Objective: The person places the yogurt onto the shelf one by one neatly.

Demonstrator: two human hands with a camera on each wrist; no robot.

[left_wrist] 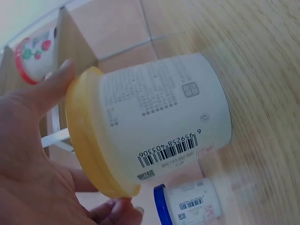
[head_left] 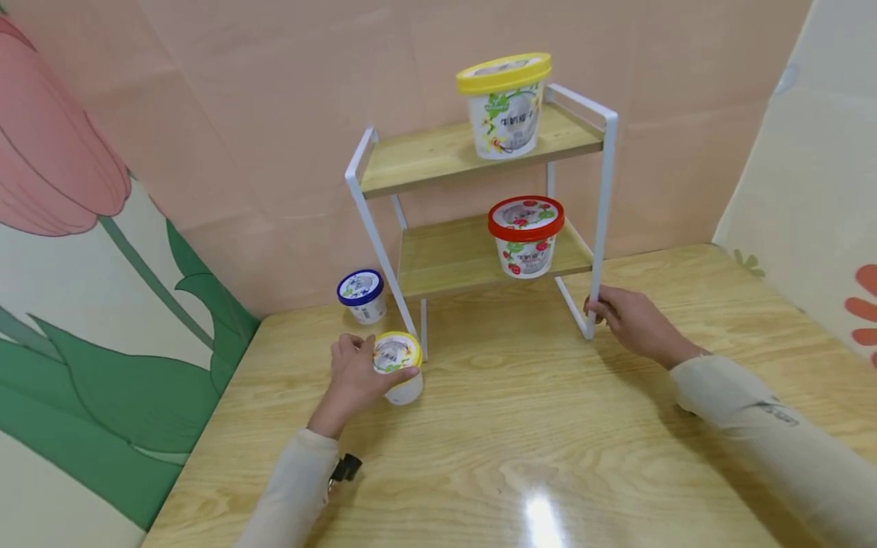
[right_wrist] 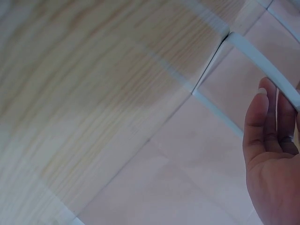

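My left hand (head_left: pixel 355 383) grips a white paper tub with a yellow lid (head_left: pixel 406 391), thumb and fingers spread around its lid. In the left wrist view the tub's barcode side (left_wrist: pixel 164 112) faces the camera, its base close over the tabletop. On the right, my right hand (head_left: pixel 637 327) holds the lower part of the front right leg of a small two-tier rack (head_left: pixel 602 228) with white metal frame and wooden shelves. The right wrist view has curled fingers (right_wrist: pixel 255 119) at that white leg (right_wrist: pixel 262 63).
A larger yellow-lidded tub (head_left: pixel 510 118) stands on the top shelf, and a red-lidded tub (head_left: pixel 527 255) on the lower shelf. Behind the left hand, a blue-lidded tub (head_left: pixel 370 310) stands on the wooden table (head_left: pixel 493 441), left of the rack. A pink-covered wall (head_left: pixel 288 152) rises behind.
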